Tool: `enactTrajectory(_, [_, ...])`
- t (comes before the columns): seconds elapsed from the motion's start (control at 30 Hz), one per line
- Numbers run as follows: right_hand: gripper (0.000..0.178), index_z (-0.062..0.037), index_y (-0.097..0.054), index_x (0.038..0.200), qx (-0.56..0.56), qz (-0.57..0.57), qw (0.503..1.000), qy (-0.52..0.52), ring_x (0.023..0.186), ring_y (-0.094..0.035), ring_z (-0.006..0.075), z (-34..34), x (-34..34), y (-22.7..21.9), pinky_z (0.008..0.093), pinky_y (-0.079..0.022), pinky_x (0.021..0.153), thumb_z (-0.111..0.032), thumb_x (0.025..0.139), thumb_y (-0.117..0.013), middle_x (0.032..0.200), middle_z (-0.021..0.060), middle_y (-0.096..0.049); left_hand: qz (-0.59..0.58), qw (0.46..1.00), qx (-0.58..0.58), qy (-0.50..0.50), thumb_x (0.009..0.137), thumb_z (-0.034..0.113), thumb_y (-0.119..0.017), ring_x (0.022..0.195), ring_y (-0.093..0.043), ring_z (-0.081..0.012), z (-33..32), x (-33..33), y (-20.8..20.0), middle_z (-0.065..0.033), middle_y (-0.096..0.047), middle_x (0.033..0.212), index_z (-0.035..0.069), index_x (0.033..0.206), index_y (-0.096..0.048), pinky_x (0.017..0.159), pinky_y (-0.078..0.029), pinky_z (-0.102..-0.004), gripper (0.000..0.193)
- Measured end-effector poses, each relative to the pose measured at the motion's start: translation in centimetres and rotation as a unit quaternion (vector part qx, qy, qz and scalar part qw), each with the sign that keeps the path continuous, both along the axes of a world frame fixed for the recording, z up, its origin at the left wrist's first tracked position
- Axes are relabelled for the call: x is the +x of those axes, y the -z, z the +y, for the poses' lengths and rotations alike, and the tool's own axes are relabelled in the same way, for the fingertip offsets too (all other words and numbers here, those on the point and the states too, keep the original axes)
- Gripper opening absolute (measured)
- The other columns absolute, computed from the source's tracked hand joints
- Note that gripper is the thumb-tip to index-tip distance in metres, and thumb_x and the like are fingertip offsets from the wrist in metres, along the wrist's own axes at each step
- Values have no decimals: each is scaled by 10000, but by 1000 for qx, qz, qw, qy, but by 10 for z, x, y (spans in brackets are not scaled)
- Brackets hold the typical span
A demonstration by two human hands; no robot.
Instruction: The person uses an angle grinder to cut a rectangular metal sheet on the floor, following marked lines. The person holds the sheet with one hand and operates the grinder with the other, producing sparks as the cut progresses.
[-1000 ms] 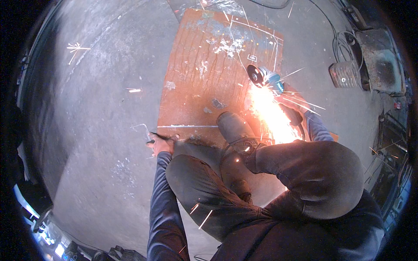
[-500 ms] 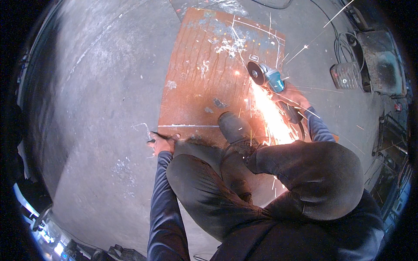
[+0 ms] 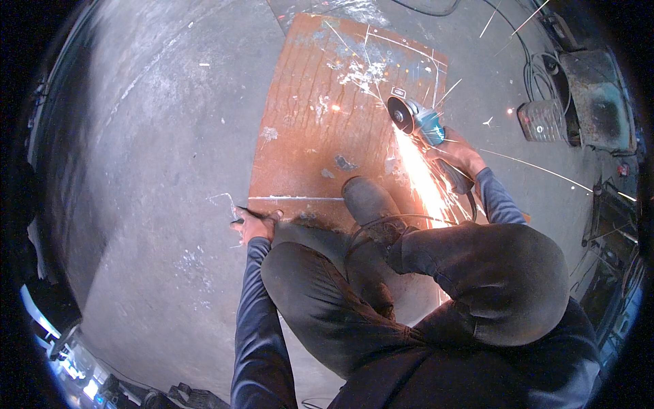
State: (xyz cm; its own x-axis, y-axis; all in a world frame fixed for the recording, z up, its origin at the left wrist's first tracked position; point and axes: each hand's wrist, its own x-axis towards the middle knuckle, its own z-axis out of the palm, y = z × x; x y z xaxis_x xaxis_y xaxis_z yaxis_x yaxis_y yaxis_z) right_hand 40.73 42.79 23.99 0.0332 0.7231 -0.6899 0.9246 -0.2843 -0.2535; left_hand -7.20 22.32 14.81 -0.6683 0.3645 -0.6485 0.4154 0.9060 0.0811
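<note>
White-orange sparks [image 3: 421, 174] glare beside a teal-and-black grinder [image 3: 430, 128] right of centre, over a rust-brown metal sheet [image 3: 296, 143], streaked darker and blotched white toward the top; mottled grey floor [image 3: 163, 150], sleeves [image 3: 262, 327] apparently navy.

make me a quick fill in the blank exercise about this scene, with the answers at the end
1. The angle grinder is gripped by the person's ____.
2. A bright stream of glowing ____ trails from near the disc toward the person.
3. A straight ____-coloured line runs across the rusty plate, close to the left hand.

Missing words: right hand; sparks; white
</note>
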Motion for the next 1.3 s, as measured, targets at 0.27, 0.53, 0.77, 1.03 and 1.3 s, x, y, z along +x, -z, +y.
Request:
enactTrajectory(0.27, [780,8,-658,1300,58,44,997,31,1076,-722,354,-10,5,1,446,-560,923,-413,669,-840,1213,244,-725,-1,1000,8,-1,646,495,-981,1513,-325,-573,-5,-4,7,-442,-63,1671,69,1695,-38,1242,-268,-636,1474])
enactTrajectory(0.53, [772,40,-650,1293,3,81,996,42,1089,-718,349,-14,9,-3,427,-533,960,-406,690,-837,1202,235,-727,7,1000,1,4,638,522,-976,1508,-342,-564,-6,-3,5,-437,-88,1670,86,1699,-36,1230,-299,-625,1482])
enactTrajectory(0.77, [783,51,-611,1341,31,34,999,-15,1134,-700,376,-13,9,-10,451,-525,983,-354,716,-852,1221,245,-720,-1,1000,-8,-4,641,525,-974,1521,-332,-544,-1,1,-2,-425,-95,1675,102,1702,-28,1229,-322,-601,1483])
enactTrajectory(1.03, [715,5,-617,1348,-1,71,997,19,1155,-682,366,-15,2,-10,445,-521,1007,-286,733,-836,1287,229,-695,8,1000,-6,-8,642,503,-980,1531,-315,-541,-2,0,-3,-420,-94,1677,103,1702,-54,1235,-314,-601,1463])
enactTrajectory(1.3, [715,-6,-621,1339,30,38,999,-21,1110,-695,326,-15,16,11,409,-524,1000,-299,731,-858,1218,193,-722,5,1000,-4,-12,643,495,-982,1489,-362,-577,-1,0,-1,-410,-82,1683,103,1702,-48,1229,-319,-617,1465])
